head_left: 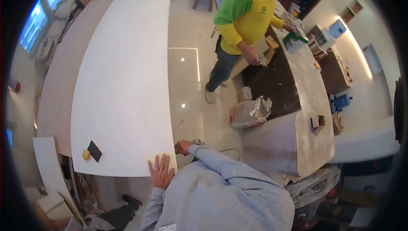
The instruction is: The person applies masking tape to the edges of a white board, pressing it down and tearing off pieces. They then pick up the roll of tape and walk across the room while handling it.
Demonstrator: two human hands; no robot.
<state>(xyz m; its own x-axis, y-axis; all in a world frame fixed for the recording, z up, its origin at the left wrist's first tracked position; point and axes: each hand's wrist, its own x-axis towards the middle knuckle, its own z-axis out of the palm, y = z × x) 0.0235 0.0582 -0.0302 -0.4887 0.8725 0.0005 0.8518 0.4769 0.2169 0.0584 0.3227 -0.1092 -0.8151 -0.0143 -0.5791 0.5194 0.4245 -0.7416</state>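
My left hand (161, 171) lies flat near the front right corner of the long white panel (123, 86), fingers spread, with a ring on one finger. A pale yellowish patch shows on the panel around those fingers. Just off the panel's right edge, my right hand (183, 147) is closed; what it grips, if anything, is too small to make out. Toward the panel's front left lie a dark rectangular block (95, 150) and a small yellow lump (86, 155), apart from both hands.
A person in a yellow and green shirt (250, 14) stands across the floor, holding a cup (260, 58) and touching a green box (295, 41) on the long counter (312, 90). A torn bag (250, 114) sits on the floor. At lower right is a fan (314, 184).
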